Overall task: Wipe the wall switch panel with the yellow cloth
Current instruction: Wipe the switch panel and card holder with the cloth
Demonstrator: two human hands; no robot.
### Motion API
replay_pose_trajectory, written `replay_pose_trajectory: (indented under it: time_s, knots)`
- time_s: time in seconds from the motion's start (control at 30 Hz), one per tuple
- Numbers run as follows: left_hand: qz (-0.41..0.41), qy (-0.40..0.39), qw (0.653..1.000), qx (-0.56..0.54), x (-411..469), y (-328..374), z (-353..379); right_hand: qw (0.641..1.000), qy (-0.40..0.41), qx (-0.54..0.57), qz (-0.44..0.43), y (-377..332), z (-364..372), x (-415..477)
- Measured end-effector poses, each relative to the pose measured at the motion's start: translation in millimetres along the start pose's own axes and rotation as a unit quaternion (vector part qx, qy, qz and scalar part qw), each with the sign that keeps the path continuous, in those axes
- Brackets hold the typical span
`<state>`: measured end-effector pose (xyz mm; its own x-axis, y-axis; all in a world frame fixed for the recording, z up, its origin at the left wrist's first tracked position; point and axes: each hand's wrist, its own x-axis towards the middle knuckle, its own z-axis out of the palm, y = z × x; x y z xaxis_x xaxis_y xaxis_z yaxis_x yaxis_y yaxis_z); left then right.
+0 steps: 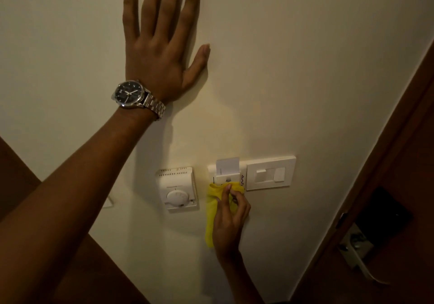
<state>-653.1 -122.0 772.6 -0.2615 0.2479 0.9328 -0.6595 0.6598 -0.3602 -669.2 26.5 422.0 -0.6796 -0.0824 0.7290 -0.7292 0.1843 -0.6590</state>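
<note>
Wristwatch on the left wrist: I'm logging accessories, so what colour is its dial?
Dark, near black, on a silver metal band; the wristwatch shows in the head view.

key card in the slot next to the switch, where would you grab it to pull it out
Pinch the white key card by its exposed top edge, coming from above. Only that upper part stands clear of the holder; the right hand and yellow cloth crowd the lower edge, so it likely lifts straight up.

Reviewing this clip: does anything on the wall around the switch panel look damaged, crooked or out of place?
Nothing stands out. The thermostat, key-card holder and switch panel sit level and look intact. The right hand presses the yellow cloth against the holder's lower edge; the left hand rests flat on the wall.
</note>
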Motion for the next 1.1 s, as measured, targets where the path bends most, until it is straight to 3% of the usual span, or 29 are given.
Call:
replay_pose_trajectory:
  time_s: [0.07,0.17,0.23,0.4,0.5,0.7,0.87,1.1]
  knots:
    - [0.003,0.002,1.000,-0.001,-1,0,0,0.998,-0.019,0.051,0.039,-5,-8,9]
    - [0.000,0.009,1.000,0.004,-3,1,1,0.998,0.012,0.052,-0.026,-14,-10,29]
    - [0.000,0.013,1.000,0.009,-3,1,2,0.998,0.019,0.056,-0.006,-22,-10,49]
    - [-0.001,-0.009,1.000,0.008,1,-1,-4,0.981,0.007,-0.112,-0.157,15,4,14]
    - [0.006,-0.014,1.000,0.010,3,1,-8,0.975,-0.026,-0.157,-0.155,30,13,-17]
    - [0.001,-0.013,1.000,0.006,1,2,-7,0.973,0.014,-0.155,-0.170,30,31,18]
    - [0.002,-0.018,1.000,0.007,0,1,-8,0.959,-0.020,-0.199,-0.201,49,25,-12]
    - [-0.003,0.011,1.000,0.000,-3,2,-2,0.983,0.019,-0.099,-0.152,20,35,13]
